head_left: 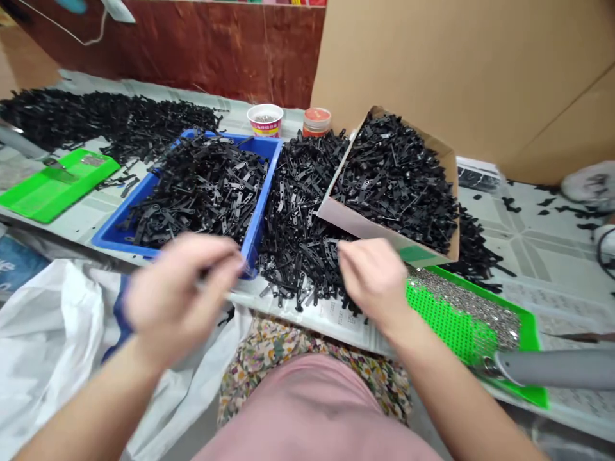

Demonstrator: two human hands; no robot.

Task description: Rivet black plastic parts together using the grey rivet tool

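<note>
Two bare hands work at the near edge of the counter (521,214), with loose black parts (305,250) heaped in the middle of the frame between them. The heap probably sits there because both hands can reach it easily. The blue bin (270,198), left of centre, and the cardboard box (365,232), right of centre, hold more such parts, their walls likely stopping spillage. Small metal pieces (461,298) lie in the green tray (432,320) at the lower right, apparently kept separate because they are so tiny.

The left hand (180,291) is in front of the blue bin, fingers curled, thumb near the forefinger; blur hides whether its grip is closed on anything. The right hand (375,278) is at the heap's right side, fingertips bunched downward (any part between them would be hidden), so I cannot tell whether its grip is clamped or empty.
</note>
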